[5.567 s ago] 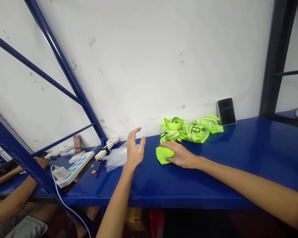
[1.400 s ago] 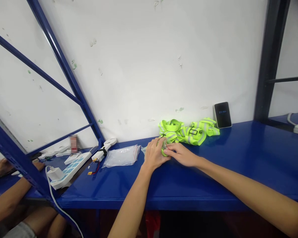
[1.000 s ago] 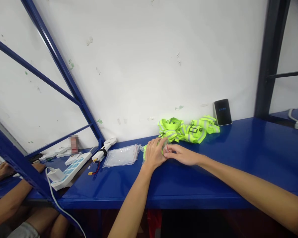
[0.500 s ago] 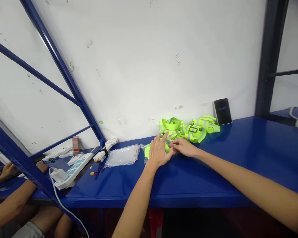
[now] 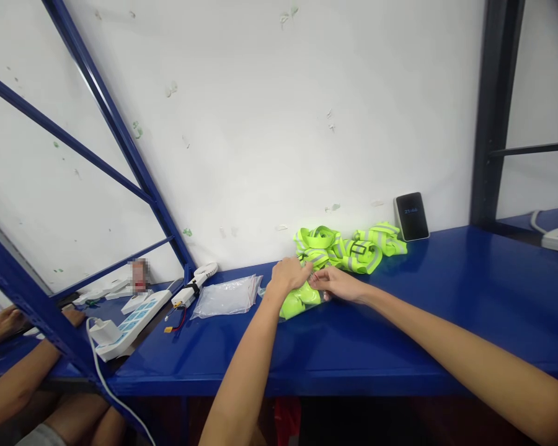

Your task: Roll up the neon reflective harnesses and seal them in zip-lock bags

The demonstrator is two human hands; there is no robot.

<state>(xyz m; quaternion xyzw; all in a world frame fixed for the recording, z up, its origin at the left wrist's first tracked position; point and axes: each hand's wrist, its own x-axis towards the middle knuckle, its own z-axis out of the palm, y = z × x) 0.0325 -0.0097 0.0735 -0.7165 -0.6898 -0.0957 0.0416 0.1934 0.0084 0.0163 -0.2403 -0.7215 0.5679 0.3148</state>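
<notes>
A clear plastic bag (image 5: 302,299) with a folded neon-yellow reflective strap inside lies on the blue table under my hands. My left hand (image 5: 289,275) is curled over the bag's far side, thumb toward my right hand, its other fingers mostly hidden. My right hand (image 5: 339,284) pinches the bag's edge near that thumb, fingertips pressed together. Right behind my hands is a pile of loose neon-yellow reflective straps (image 5: 323,241) with grey stripes and a black buckle.
Left of my hands lies a stack of clear plastic bags (image 5: 227,295). Beyond it are a small white fan (image 5: 205,271), a connector with wires (image 5: 174,322) and a power strip (image 5: 137,322). A clock display (image 5: 411,215) leans on the wall. Another person's arm (image 5: 23,381) is at the left.
My left hand has shifted from lying over the bag to its far side, exposing more of the yellow strap inside. My right hand keeps its pinch. The view has tilted slightly.
</notes>
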